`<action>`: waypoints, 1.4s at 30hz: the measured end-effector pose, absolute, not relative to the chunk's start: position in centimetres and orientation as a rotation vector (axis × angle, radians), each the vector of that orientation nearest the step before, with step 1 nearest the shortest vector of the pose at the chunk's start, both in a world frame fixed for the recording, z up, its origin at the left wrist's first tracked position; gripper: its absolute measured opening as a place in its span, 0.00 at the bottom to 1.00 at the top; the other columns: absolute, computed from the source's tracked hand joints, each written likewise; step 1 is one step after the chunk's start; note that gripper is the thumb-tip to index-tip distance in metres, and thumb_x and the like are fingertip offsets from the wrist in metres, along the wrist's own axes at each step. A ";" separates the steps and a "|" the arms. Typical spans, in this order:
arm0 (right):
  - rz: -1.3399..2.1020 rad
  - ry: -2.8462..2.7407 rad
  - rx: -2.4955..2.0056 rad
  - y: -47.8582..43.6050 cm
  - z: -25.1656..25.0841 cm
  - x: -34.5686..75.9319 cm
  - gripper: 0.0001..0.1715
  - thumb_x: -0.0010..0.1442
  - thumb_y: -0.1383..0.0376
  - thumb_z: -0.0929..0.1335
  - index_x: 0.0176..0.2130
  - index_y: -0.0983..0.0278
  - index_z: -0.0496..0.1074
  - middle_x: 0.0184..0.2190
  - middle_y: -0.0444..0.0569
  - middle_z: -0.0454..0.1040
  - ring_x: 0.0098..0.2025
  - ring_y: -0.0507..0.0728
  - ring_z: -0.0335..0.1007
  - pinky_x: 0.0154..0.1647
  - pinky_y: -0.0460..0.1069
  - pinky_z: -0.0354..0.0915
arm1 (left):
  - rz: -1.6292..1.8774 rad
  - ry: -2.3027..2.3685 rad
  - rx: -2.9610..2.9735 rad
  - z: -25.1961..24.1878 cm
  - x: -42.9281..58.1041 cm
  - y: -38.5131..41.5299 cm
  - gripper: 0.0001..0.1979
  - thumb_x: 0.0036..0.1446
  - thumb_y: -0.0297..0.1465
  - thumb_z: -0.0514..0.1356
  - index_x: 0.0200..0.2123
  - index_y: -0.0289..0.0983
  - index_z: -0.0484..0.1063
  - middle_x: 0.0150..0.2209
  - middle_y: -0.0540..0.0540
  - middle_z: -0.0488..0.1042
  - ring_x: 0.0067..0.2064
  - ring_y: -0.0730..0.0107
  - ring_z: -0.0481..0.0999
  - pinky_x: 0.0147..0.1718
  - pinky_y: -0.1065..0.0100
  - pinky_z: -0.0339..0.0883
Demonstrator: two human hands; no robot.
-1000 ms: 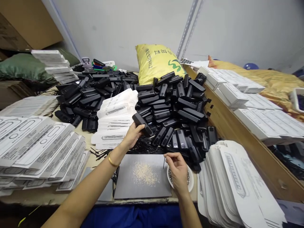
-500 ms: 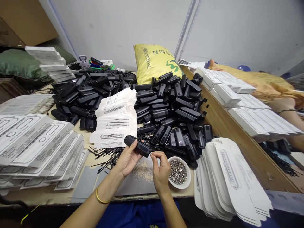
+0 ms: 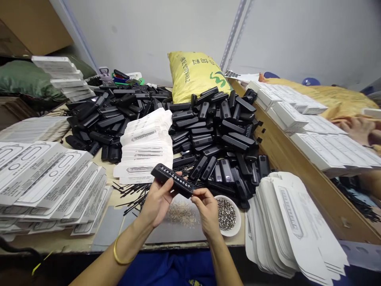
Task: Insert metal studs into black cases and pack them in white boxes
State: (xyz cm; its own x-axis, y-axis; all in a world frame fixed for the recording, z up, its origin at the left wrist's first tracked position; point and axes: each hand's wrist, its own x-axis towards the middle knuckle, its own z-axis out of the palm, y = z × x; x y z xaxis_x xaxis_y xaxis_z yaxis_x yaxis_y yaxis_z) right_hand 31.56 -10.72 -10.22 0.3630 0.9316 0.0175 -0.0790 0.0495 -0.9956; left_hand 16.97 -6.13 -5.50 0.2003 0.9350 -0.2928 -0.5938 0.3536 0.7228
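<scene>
My left hand holds a black oblong case by its left part, thumb on the near side. A row of light digit-like marks runs along the face turned toward me. At the case's right end, my right hand has thumb and forefinger pinched together, touching or nearly touching the corner. Whatever lies between those fingertips is too small to make out. Just right of that hand stands a white bowl of small shiny metal pieces. Below the case, tan granules lie scattered on a grey sheet.
Piles of black cases cover the back of the table. Flat printed cartons lie ahead, with more cartons at right. White boxes stand left; others line a wooden partition. Beyond it shows another person's hand.
The case has turned in my left hand, so its row of marks now faces me. My right hand has shifted slightly right and stays at the case's end.
</scene>
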 end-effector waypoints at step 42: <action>1.215 -1.216 -0.922 -2.4 -8.0 33.6 0.16 0.51 0.55 0.72 0.28 0.61 0.64 0.27 0.43 0.74 0.33 0.55 0.69 0.38 0.51 0.65 | 0.467 0.662 0.648 -7.5 13.5 -4.4 0.30 0.51 0.42 0.65 0.53 0.33 0.66 0.35 0.38 0.78 0.29 0.63 0.79 0.30 0.65 0.74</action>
State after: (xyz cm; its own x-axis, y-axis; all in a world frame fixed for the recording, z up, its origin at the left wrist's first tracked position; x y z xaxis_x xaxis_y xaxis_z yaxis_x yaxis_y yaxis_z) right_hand 33.60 -2.40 -8.00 -0.0646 0.9824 0.1754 -0.1744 0.1619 -0.9713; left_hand 13.55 -4.42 -7.50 0.7004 0.5836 -0.4110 -0.1921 0.7087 0.6789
